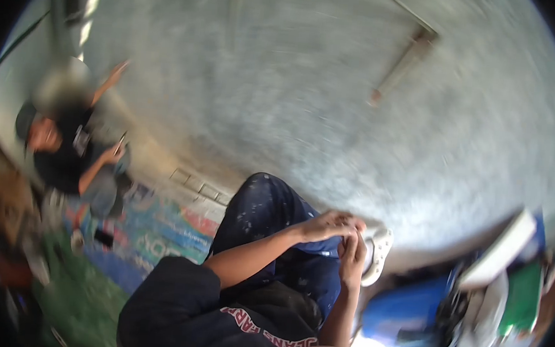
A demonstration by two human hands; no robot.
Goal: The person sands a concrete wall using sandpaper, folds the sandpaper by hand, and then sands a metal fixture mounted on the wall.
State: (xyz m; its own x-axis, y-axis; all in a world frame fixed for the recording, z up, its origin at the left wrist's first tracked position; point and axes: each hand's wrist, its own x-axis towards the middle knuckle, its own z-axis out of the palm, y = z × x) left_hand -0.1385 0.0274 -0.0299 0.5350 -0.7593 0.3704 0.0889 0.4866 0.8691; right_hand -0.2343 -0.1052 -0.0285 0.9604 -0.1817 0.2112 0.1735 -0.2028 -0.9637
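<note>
My left hand (331, 226) and my right hand (352, 256) meet above my bent legs, in front of a white clog (379, 252). The fingers of both are closed and pressed together at the tips. Anything between them is too small or too blurred to make out. Dark blue trousers (259, 204) with pale specks cover my raised knee.
At the left another person (64, 150) in black sits by the grey wall (285, 76), holding a thin object. A dark phone-like object (104, 238) lies on the colourful printed sheet (162, 230). A blue container (404, 307) and green box (522, 297) are at the right.
</note>
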